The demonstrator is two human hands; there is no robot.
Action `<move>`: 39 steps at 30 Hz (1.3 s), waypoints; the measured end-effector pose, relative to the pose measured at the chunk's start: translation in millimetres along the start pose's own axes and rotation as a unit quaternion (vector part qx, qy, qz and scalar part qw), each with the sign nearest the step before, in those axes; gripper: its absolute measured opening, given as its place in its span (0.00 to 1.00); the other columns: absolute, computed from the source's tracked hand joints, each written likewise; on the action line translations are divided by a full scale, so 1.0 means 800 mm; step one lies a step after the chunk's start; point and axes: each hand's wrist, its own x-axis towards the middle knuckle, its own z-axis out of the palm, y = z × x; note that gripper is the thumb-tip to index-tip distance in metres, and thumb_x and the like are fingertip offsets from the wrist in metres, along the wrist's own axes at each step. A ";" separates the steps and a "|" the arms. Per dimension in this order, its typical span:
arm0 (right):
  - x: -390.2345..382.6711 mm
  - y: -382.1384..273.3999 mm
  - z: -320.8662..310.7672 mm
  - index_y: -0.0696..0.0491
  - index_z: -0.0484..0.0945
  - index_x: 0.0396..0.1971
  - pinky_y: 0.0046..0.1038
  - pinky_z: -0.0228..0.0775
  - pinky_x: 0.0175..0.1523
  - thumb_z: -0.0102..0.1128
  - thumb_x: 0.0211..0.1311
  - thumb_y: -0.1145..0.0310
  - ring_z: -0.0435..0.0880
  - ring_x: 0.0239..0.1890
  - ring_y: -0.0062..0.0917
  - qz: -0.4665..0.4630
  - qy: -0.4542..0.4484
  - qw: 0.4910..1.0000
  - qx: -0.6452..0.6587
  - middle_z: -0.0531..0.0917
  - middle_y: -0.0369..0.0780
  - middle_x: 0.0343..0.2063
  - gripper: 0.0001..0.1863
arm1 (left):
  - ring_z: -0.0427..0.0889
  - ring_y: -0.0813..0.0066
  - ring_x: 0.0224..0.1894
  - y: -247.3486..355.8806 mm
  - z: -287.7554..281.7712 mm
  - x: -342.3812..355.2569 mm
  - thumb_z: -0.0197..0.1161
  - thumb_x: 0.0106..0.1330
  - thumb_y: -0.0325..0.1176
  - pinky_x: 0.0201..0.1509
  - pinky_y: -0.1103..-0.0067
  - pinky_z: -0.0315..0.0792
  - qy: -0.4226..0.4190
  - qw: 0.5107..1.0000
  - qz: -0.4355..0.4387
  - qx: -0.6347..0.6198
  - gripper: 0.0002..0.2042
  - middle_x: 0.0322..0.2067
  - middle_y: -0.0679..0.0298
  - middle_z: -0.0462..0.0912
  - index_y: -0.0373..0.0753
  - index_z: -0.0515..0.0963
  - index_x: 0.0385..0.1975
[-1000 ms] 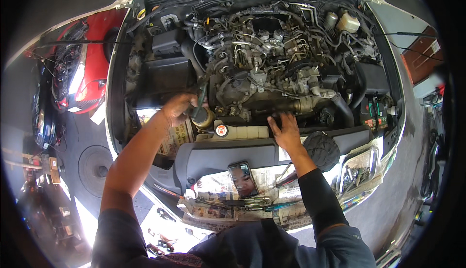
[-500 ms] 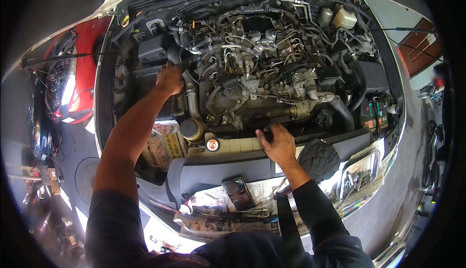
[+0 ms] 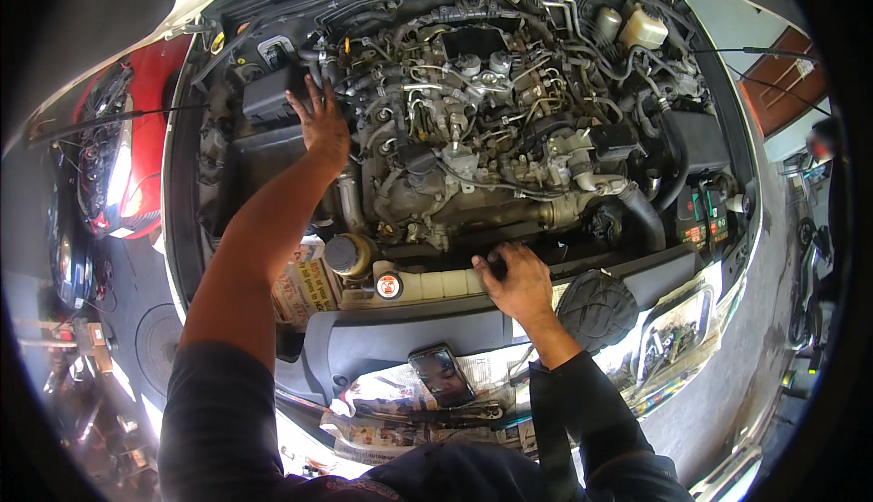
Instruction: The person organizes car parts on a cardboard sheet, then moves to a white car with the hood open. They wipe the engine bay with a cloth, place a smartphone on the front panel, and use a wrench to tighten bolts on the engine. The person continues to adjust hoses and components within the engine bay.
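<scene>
"Red car (image 3: 136, 152) beyond the engine bay's left side. What's changed?"

"Left hand (image 3: 323, 127) has moved farther up, fingers spread, by the matte black box (image 3: 269, 97)'s right edge."

"Right hand (image 3: 523, 286)?"

"Bent, at the pale, ribbed tank (image 3: 436, 282)'s right end, below the grimy engine (image 3: 473, 106). Fingertips fade into shadow; can't tell its grip."

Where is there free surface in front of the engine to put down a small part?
The grey panel looks bare between the pale tank and the phone. It is crowded on the newspaper, where tools lie, and across the engine.
</scene>
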 end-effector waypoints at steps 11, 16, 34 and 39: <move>0.003 0.000 0.005 0.52 0.86 0.37 0.47 0.81 0.54 0.73 0.70 0.49 0.88 0.47 0.48 -0.003 0.009 1.000 -0.003 0.89 0.45 0.39 0.20 | 0.42 0.29 0.87 -0.005 -0.012 0.025 0.78 0.61 0.54 0.76 0.22 0.49 0.013 0.996 0.035 0.078 0.43 0.88 0.46 0.46 0.43 0.78 0.77; 0.001 0.000 0.004 0.52 0.86 0.36 0.47 0.81 0.53 0.74 0.68 0.53 0.88 0.47 0.47 0.002 0.011 1.000 0.008 0.89 0.45 0.38 0.16 | 0.49 0.40 0.87 -0.016 -0.030 0.049 0.81 0.53 0.54 0.78 0.25 0.49 0.000 0.995 0.063 0.078 0.45 0.85 0.48 0.56 0.44 0.81 0.74; 0.003 0.000 0.006 0.49 0.86 0.34 0.47 0.82 0.51 0.75 0.64 0.58 0.88 0.45 0.47 -0.004 0.018 1.000 0.003 0.89 0.42 0.37 0.11 | 0.55 0.43 0.85 -0.032 -0.025 0.063 0.81 0.52 0.62 0.79 0.30 0.53 -0.018 0.995 0.094 0.004 0.45 0.84 0.50 0.58 0.45 0.84 0.70; 0.003 0.000 0.005 0.51 0.87 0.36 0.46 0.83 0.55 0.72 0.66 0.56 0.88 0.45 0.48 -0.008 0.011 1.000 0.004 0.89 0.45 0.37 0.13 | 0.49 0.36 0.87 -0.058 -0.039 0.089 0.81 0.51 0.68 0.82 0.29 0.48 -0.057 0.987 0.148 0.011 0.50 0.86 0.45 0.53 0.59 0.75 0.78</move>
